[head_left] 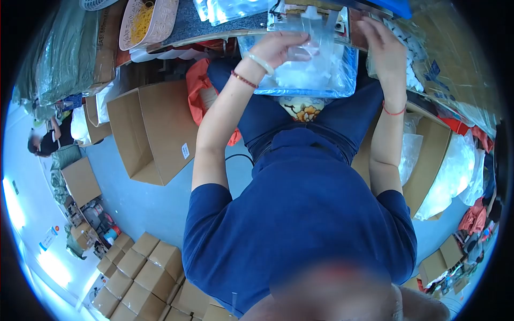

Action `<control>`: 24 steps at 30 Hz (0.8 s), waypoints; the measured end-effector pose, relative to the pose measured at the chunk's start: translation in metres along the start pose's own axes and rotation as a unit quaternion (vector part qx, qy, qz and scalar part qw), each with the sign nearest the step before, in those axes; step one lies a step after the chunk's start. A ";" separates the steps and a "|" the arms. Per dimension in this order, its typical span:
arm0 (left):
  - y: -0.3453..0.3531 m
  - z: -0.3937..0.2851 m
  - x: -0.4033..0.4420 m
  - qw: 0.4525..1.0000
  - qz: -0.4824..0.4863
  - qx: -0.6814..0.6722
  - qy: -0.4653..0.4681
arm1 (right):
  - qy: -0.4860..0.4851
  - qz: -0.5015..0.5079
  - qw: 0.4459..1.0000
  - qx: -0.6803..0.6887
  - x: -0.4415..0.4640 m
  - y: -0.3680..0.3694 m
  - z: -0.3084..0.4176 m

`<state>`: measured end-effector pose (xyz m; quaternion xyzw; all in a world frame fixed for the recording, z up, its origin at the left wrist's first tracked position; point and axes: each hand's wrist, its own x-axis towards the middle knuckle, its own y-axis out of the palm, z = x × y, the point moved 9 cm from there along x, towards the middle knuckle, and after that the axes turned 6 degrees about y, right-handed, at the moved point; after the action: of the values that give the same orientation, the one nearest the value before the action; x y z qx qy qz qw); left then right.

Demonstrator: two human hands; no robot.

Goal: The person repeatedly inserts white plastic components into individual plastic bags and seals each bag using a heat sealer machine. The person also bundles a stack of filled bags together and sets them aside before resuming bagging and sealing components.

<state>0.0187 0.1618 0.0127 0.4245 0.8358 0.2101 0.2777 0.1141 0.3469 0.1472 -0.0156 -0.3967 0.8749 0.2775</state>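
My left hand, with a pale bangle and a beaded bracelet at the wrist, pinches a clear plastic bag at the table's edge. Under it lies a blue-edged tray with more clear bags over my lap. To the right, my right hand is raised with its fingers apart, beside a heap of small white pieces; nothing shows in it. A metal device stands just beyond the clear bag.
A white basket of yellow bands stands at the upper left. Open cartons flank my legs, and stacked boxes fill the lower left. Another person is at the far left.
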 end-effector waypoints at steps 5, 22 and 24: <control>-0.006 0.003 0.013 0.998 -0.060 -0.010 -0.026 | 0.074 -0.098 0.897 -0.425 -0.006 -0.013 -0.090; -0.067 -0.067 -0.065 0.482 -0.199 0.753 0.401 | 0.097 -0.171 0.980 0.000 -0.004 -0.032 -0.101; -0.053 -0.079 -0.075 0.451 -0.231 0.747 0.431 | 0.140 -0.182 0.973 -0.015 -0.013 -0.038 -0.080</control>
<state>-0.0275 0.0618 0.0630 0.1146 0.7515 -0.4105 -0.5036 0.1626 0.4156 0.1169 -0.0696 -0.3636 0.7925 0.4847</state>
